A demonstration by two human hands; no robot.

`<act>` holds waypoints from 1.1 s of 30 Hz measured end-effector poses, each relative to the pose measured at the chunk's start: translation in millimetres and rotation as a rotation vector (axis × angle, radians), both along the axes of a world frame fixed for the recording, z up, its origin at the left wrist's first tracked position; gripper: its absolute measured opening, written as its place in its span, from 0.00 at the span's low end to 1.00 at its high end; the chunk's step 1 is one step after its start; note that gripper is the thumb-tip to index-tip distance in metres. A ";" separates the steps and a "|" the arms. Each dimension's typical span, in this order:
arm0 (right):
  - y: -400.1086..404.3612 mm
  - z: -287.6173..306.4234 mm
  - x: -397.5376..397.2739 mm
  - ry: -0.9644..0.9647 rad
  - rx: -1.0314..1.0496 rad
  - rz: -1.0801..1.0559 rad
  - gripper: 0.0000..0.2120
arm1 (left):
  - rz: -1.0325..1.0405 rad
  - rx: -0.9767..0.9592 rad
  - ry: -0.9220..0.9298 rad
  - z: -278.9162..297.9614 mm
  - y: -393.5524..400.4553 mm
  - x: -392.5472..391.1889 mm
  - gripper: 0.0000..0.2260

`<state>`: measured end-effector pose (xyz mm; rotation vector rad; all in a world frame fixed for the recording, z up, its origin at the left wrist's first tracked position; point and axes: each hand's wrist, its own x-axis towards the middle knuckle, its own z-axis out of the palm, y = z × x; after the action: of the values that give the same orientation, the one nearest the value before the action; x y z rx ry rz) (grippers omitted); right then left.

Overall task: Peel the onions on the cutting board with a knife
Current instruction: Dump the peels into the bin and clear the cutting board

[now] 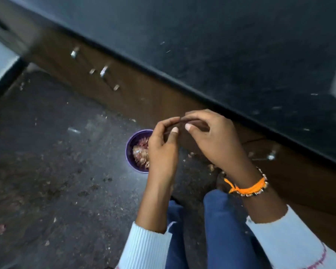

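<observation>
Sleeves [147, 247] nearest | left hand [162, 148], right hand [215, 140] fingertips together, pinching a thin dark strip, maybe skin, over bin [130, 141] of peels | onions, board, knife unseen | skin looks light, brittle, tears: pinch an edge

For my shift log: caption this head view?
Both hands meet fingertip to fingertip above a purple bin of onion peels.

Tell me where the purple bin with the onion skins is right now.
In the head view the purple bin stands on the dark floor left of centre, directly below the left hand, near the brown cabinet fronts.
</observation>
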<state>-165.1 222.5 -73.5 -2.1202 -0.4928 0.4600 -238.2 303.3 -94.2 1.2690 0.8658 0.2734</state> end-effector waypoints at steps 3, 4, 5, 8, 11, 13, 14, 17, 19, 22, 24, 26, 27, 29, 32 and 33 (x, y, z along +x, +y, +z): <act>-50.3 45.6 14.4 -0.057 0.048 -0.108 0.08 | -0.172 0.105 -0.087 47.3 -38.9 25.6 0.10; -67.7 57.4 20.2 -0.069 0.065 -0.150 0.08 | -0.224 0.140 -0.110 60.0 -50.5 36.6 0.10; -85.1 67.5 25.7 -0.078 0.079 -0.199 0.08 | -0.280 0.180 -0.123 71.3 -61.5 47.7 0.10; -137.6 88.5 43.7 -0.115 0.110 -0.344 0.07 | -0.448 0.281 -0.151 96.2 -97.1 82.2 0.09; -191.6 103.1 65.0 -0.173 0.114 -0.438 0.07 | -0.541 0.310 -0.185 113.2 -144.5 115.4 0.09; -220.2 108.9 77.8 -0.203 0.104 -0.477 0.07 | -0.582 0.317 -0.199 119.4 -174.2 132.5 0.08; -236.8 112.1 85.4 -0.216 0.103 -0.502 0.07 | -0.608 0.317 -0.205 122.4 -192.3 142.0 0.07; -284.1 118.3 108.1 -0.227 0.119 -0.543 0.07 | -0.653 0.295 -0.208 127.3 -244.7 168.5 0.07; -312.5 119.8 123.0 -0.229 0.117 -0.546 0.06 | -0.662 0.274 -0.231 129.0 -275.7 185.4 0.07; -351.6 118.8 143.3 -0.236 0.106 -0.567 0.07 | -0.690 0.276 -0.241 129.5 -314.4 206.9 0.07; -375.7 115.8 155.4 -0.232 0.061 -0.581 0.08 | -0.740 0.328 -0.238 127.4 -334.0 220.2 0.07; -397.6 110.1 166.9 -0.253 -0.011 -0.612 0.09 | -0.828 0.422 -0.211 121.1 -347.7 234.5 0.08; -406.8 105.7 172.4 -0.281 -0.068 -0.636 0.10 | -0.879 0.488 -0.186 115.4 -352.7 241.1 0.09; -421.6 98.1 181.6 -0.321 -0.226 -0.688 0.12 | -0.927 0.636 -0.147 103.3 -362.2 253.8 0.11; -434.7 88.6 189.7 -0.278 -0.438 -0.711 0.16 | -0.911 0.839 -0.180 95.7 -380.8 274.1 0.16; -436.0 85.4 190.9 -0.257 -0.478 -0.712 0.18 | -0.926 0.886 -0.208 95.4 -387.4 282.8 0.18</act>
<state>25.8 -213.5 11.8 -2.6372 0.2821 -0.1244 44.6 -84.0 1.2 2.2678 -0.1393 0.0207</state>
